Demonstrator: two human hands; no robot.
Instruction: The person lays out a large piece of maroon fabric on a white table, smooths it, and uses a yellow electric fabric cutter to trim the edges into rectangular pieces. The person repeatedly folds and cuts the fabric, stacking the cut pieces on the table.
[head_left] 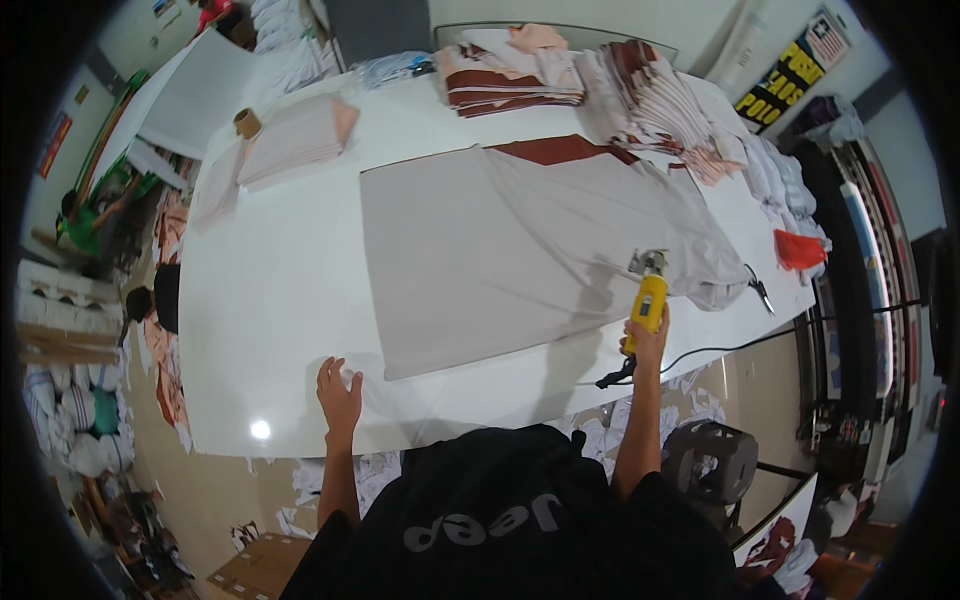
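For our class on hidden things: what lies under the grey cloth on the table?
Dark red fabric peeks out at the far edge of the grey cloth. How far it runs beneath, and whether anything else is there, cannot be seen: the cloth covers it.

Yellow corded fabric cutter [650, 300], gripped at body by right hand [648, 342], metal head forward, over fabric. Light grey fabric [470, 250]: flat left of grip, rumpled ahead-right; dark-red fabric [562, 149] showing at far edge.

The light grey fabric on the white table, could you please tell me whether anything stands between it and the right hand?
Yes, the yellow handheld power tool that the right hand grips; its metal head appears over the light grey fabric.
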